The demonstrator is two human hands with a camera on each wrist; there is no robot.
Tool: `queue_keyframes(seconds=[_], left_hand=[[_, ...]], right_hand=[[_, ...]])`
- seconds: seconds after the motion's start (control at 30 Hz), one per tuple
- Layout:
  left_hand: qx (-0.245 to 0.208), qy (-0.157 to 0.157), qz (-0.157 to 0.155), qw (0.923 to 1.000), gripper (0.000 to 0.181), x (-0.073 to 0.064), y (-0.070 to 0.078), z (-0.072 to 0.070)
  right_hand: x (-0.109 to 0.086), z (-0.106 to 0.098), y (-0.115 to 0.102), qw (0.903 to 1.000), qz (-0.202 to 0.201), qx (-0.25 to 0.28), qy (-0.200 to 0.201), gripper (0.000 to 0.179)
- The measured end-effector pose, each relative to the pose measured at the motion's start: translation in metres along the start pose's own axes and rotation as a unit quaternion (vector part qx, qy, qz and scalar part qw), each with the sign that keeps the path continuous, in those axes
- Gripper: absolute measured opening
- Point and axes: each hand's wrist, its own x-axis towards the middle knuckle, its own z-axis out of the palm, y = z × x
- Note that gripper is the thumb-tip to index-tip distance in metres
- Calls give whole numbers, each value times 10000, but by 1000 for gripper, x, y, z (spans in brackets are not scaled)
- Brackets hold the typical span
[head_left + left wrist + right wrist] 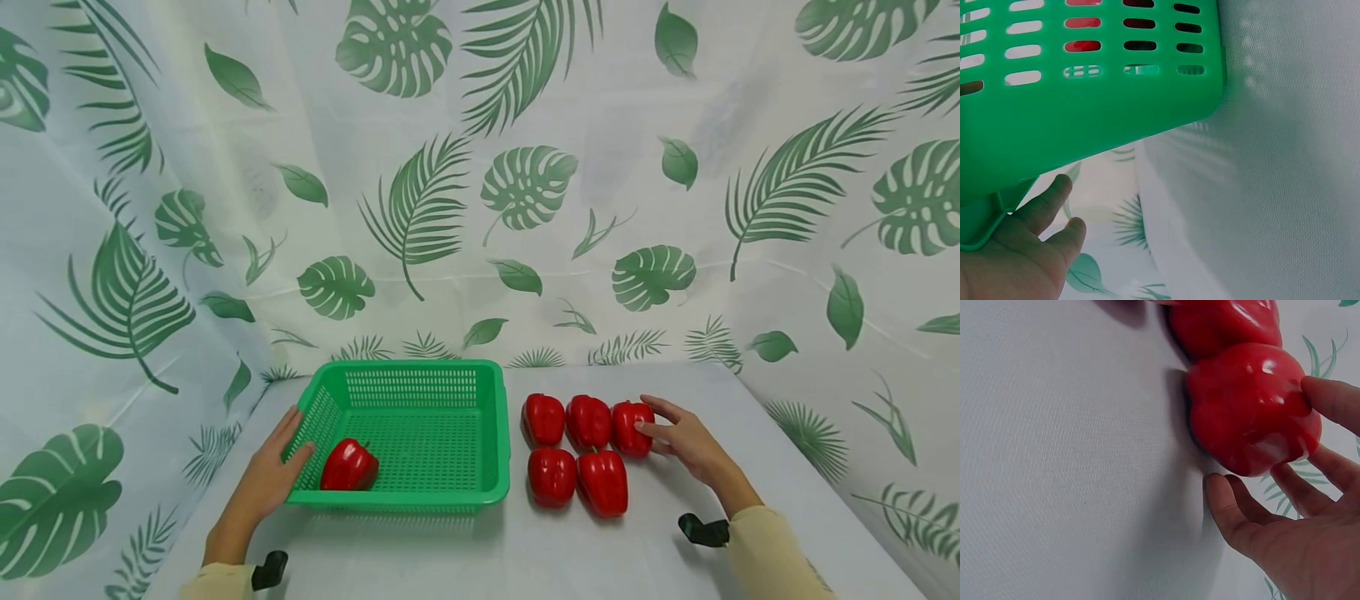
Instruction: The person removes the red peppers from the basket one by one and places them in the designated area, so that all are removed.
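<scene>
A green plastic basket [420,497] stands at left on the white table, with one red bell pepper [348,465] in its near left corner. My left hand [272,471] holds the basket's left rim, thumb over the edge and other fingers outside; two fingers stick out below the rim in the left wrist view. Right of the basket, several red bell peppers [552,477] lie in two rows. My right hand [686,440] is at the right end of the far row, its fingers spread about the last bell pepper [1250,409]. One fingertip meets its surface; the lowest fingers stand apart from it.
A white cloth with green leaf prints [450,208] hangs behind the table and along both sides. A dark wrist device [703,530] sits at the right sleeve, and another dark device [270,570] at the left sleeve.
</scene>
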Motion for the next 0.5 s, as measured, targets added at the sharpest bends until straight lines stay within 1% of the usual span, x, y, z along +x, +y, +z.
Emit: queue_keyframes(seconds=[0.2, 0.5], left_hand=[[-2, 26, 14, 10000, 71, 0, -1, 0], [22, 30, 6, 10000, 71, 2, -2, 0]], right_hand=[[-2, 1, -3, 9999, 26, -121, -40, 80], [-1, 1, -13, 9992, -24, -374, -138, 89]])
